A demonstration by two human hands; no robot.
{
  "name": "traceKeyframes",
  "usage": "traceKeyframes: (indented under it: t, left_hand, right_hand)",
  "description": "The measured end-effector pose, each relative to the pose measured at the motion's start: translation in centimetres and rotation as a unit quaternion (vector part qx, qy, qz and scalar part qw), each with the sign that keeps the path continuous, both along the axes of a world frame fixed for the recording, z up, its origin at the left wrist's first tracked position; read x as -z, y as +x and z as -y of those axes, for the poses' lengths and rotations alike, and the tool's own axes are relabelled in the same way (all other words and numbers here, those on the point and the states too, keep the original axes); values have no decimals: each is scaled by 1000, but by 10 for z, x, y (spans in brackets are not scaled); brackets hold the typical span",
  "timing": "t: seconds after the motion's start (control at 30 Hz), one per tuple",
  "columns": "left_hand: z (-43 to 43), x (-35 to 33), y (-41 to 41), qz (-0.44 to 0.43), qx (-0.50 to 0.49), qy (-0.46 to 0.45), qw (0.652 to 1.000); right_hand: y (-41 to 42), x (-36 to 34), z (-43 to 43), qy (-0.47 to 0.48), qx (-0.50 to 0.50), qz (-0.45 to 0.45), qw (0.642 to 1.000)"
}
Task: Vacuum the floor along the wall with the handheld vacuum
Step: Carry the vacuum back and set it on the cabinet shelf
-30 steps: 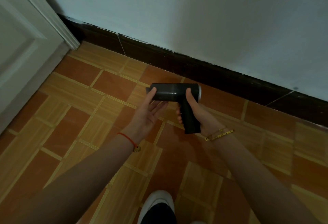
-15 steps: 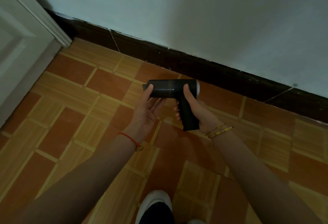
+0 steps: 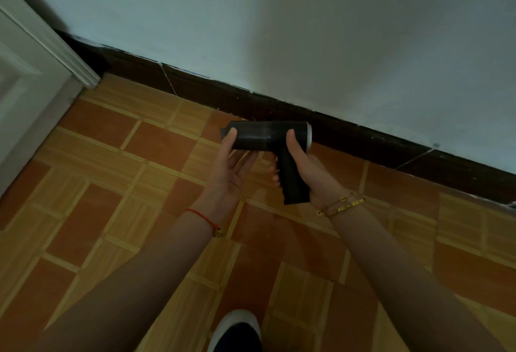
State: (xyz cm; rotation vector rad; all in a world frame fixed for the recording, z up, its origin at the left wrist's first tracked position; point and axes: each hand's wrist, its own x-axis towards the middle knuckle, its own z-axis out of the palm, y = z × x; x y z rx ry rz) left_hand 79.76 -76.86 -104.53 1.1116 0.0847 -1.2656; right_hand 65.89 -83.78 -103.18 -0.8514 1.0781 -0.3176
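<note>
Holding position is the finding: against the earlier views the vacuum [image 3: 265, 136] has barely shifted, staying at centre frame above the floor [image 3: 111, 184]. The right hand [image 3: 310, 173] is wrapped round its grip and the left hand [image 3: 229, 173] pinches the nozzle end between thumb and loosely spread fingers, so by my judgement sweeping has not begun. Open tiles run left to the door frame [image 3: 69, 53] at upper left and right along the dark baseboard [image 3: 363, 139] under the wall [image 3: 335, 44]; a shoe [image 3: 237, 332] at the bottom edge stands well apart from that baseboard.
</note>
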Motion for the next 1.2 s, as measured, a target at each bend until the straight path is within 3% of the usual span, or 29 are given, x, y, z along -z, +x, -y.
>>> traceKeyframes:
  t: [0.27, 0.53, 0.77, 1.2]
  left_hand:
    - [7, -40, -4, 18, 21, -8, 1000]
    - [1, -148, -13, 0, 42, 5, 999]
    - [-14, -278, -25, -20, 26, -16, 999]
    - [-36, -556, -36, 21, 30, -65, 997]
  right_hand:
    - [-9, -43, 1, -5, 14, 0, 1000]
    - [-22, -148, -9, -13, 31, -8, 999]
    - [-33, -272, -23, -15, 30, 2, 999]
    - [-43, -551, -51, -38, 40, 23, 998]
